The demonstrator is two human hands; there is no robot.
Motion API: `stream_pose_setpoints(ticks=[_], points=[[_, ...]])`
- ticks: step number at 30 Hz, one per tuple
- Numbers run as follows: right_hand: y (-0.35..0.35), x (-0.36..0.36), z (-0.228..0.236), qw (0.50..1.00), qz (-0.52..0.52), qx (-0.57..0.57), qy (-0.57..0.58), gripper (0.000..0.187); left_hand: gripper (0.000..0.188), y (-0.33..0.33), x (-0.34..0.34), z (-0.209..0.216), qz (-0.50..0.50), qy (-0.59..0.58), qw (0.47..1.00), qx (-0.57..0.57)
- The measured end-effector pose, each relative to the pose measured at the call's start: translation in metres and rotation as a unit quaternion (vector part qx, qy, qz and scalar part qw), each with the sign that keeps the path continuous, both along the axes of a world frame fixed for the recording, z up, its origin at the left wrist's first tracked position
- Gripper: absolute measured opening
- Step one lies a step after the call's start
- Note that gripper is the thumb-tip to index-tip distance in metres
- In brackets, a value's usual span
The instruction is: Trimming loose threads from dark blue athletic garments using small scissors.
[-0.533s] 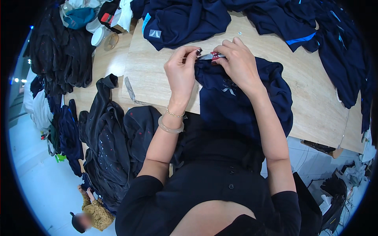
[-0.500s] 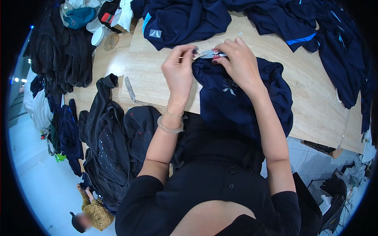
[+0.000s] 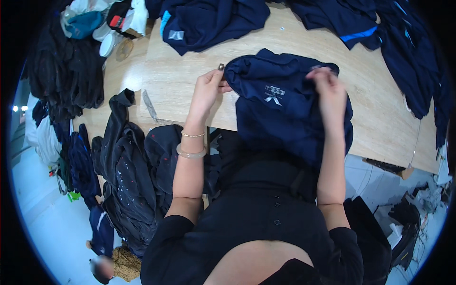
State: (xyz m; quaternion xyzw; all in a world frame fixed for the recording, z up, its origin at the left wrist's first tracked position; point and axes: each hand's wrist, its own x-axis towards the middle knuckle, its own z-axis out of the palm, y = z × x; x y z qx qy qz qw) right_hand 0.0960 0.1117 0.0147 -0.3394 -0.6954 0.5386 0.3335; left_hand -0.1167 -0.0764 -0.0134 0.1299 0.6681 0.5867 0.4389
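Cloth this soft will sag wherever I let go: the navy jersey (image 3: 289, 114) drapes over the tabletop (image 3: 190, 71) edge. My left hand (image 3: 206, 90) pinches its left edge, right hand (image 3: 330, 90) closed on its upper right; edges grip best.

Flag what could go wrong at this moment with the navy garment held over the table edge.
1. Much of the navy garment hangs past the wooden table edge toward the person's lap; if the left hand or right hand lets go, it may slide off.
2. Other dark garments lie close by, so pieces could get mixed up.
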Motion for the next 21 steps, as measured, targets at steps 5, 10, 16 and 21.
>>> stream_pose_setpoints(ticks=[5, 10, 16, 21], points=[[0.053, 0.084, 0.026, 0.989, -0.147, 0.003, -0.023, 0.027, 0.029, 0.006, 0.006, 0.019, 0.047, 0.055, 0.997, 0.029], [0.057, 0.149, 0.022, 0.976, -0.206, -0.039, -0.062, 0.024, 0.015, 0.006, 0.004, 0.037, -0.042, 0.421, 0.904, 0.053], [0.047, 0.152, 0.007, 0.97, -0.215, -0.097, -0.059, 0.023, 0.02, 0.018, 0.026, 0.041, -0.119, 0.601, 0.79, -0.038], [0.046, 0.142, 0.012, 0.973, -0.206, -0.076, -0.067, 0.024, 0.009, 0.02, 0.021, 0.035, -0.125, 0.538, 0.832, -0.057]])
